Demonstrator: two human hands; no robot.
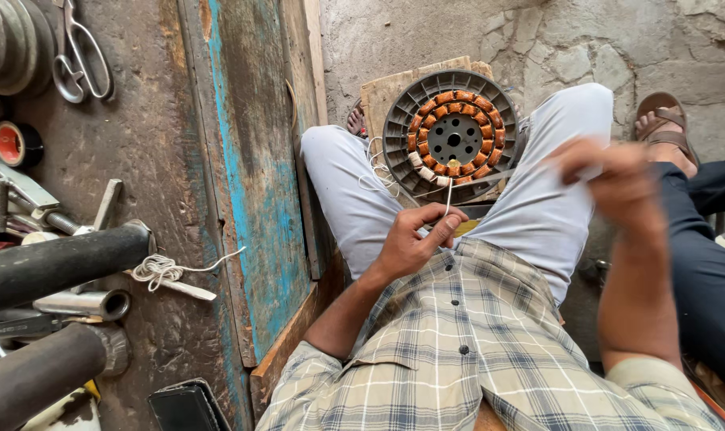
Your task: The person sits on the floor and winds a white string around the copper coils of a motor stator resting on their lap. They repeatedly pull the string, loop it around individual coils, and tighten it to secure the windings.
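Shirt nearest; my left hand (410,239) fingers pinch white cord (448,195) below stator (454,137); right hand (614,179) blurred, grip unclear. Keep cord taut.

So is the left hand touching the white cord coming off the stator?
Touching. The head view shows the left hand pinching the white cord between thumb and fingers, just below the fan stator.

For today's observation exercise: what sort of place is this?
Probably a small motor-repair workshop: a copper-wound stator, scissors and metal pipes on a worn bench.
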